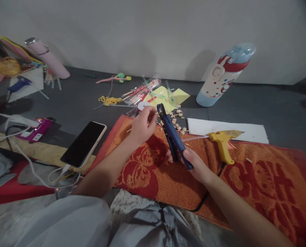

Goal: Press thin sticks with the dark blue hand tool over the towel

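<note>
My right hand (194,163) is wrapped round the handles of a dark blue plier-like cutter (174,135), whose head points up and to the left. Beside that head, my left hand (144,125) has its fingers pinched together on a thin pale stick, mostly hidden by the fingertips. Small cut wooden pieces (177,123) lie scattered just behind and to the right of the cutter. Both hands are above an orange and red towel (184,181). A white disc (143,105) shows behind my left hand.
A yellow glue gun (223,142) lies on the towel's back edge, by a white sheet (253,132). Farther back are a bottle (220,80), yellow paper (181,96) and bagged sticks (142,92). A phone (83,144), purple socket block (38,129) and pink flask (48,59) are at the left.
</note>
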Demonstrator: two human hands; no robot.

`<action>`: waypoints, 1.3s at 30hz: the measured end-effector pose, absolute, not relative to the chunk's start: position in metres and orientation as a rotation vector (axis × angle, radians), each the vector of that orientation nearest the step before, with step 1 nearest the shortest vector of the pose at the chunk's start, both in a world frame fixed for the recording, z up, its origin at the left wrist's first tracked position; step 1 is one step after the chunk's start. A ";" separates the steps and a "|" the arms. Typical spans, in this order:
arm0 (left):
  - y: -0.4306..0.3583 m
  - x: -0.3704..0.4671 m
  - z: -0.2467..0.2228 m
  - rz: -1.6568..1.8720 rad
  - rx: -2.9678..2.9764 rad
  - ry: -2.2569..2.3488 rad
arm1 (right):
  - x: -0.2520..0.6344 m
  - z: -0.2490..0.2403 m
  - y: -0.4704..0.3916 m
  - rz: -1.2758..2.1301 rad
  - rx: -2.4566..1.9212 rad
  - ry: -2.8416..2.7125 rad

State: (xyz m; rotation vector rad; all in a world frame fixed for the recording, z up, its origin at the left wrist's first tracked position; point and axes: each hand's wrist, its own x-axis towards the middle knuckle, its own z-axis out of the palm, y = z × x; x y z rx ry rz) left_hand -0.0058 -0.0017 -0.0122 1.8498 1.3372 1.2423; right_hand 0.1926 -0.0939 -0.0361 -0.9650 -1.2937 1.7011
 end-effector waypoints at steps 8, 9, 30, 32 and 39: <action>0.000 -0.007 -0.010 1.183 2.116 1.390 | 0.194 -0.037 -0.094 1.697 -0.969 -1.352; 0.000 -0.007 -0.009 1.165 2.140 1.409 | 0.194 -0.036 -0.094 1.692 -0.978 -1.364; 0.002 0.006 -0.021 1.115 1.415 1.168 | 0.192 -0.032 -0.094 1.666 -0.965 -1.377; 0.001 0.008 -0.018 1.131 1.332 1.144 | 0.192 -0.031 -0.094 1.666 -0.951 -1.389; 0.001 0.009 -0.017 1.123 1.088 1.069 | 0.191 -0.027 -0.093 1.684 -0.959 -1.400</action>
